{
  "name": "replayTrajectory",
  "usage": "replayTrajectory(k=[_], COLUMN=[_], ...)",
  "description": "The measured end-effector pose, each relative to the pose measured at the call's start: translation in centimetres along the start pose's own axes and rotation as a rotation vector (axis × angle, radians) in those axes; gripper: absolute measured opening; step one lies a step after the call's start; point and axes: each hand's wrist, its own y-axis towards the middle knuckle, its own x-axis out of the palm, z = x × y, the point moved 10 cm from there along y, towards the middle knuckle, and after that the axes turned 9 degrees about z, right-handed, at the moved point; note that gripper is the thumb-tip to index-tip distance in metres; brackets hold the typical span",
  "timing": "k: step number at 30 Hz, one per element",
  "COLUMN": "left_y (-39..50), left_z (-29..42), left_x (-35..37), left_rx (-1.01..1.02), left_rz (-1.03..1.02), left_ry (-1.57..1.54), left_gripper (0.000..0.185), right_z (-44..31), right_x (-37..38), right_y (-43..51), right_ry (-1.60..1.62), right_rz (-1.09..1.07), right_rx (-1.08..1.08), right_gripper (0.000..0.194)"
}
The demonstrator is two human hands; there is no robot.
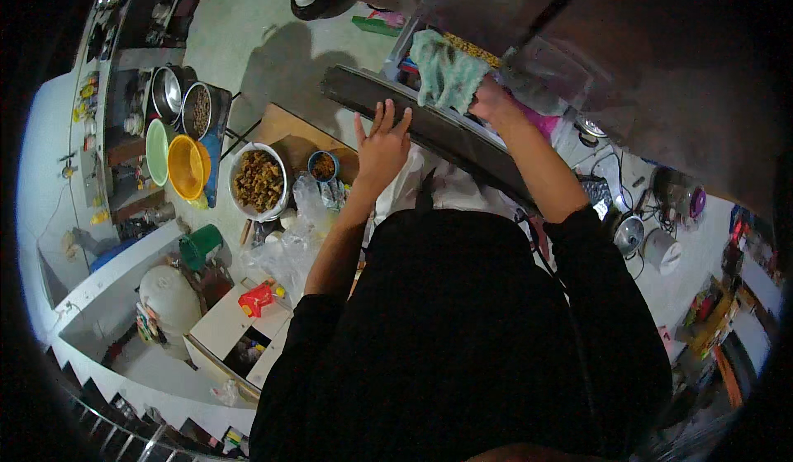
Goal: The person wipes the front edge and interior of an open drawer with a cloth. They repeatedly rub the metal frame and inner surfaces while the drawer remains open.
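A long dark brown panel (461,137), which looks like a drawer front, runs slantwise before me. My left hand (384,147) lies against its near edge with the fingers spread and nothing held. My right hand (494,101) grips a pale green fluffy cloth (447,69) with dark smudges. The cloth hangs over the opening behind the panel and covers part of what lies inside. Beside it show a yellow patterned item (472,49) and something bright pink (540,121). My right fingers are partly hidden by the cloth.
To the left stand a white tub of brown food chunks (259,180), a small blue bowl (323,166), an orange basin (189,166) and a green basin (160,151). A dark brown surface (675,90) overhangs at upper right. Cables and pots (629,236) lie at right.
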Motion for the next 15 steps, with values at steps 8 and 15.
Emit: replayTrajectory(k=[8,15], left_y=[0.1,0.1], left_z=[-0.9,-0.7], left_x=[1.0,0.9], left_rx=[0.009,-0.002], left_rz=[-0.036,-0.046], left_ry=[0.058,0.029], left_gripper=[0.044,0.043], right_z=[-2.1,-8.1], right_x=[-5.9,-8.5], right_y=[-6.9,-18.2], right_ry=[-0.178,-0.733], right_rz=[0.451,0.628], right_rx=[-0.070,-0.234], right_gripper=[0.036,0.043])
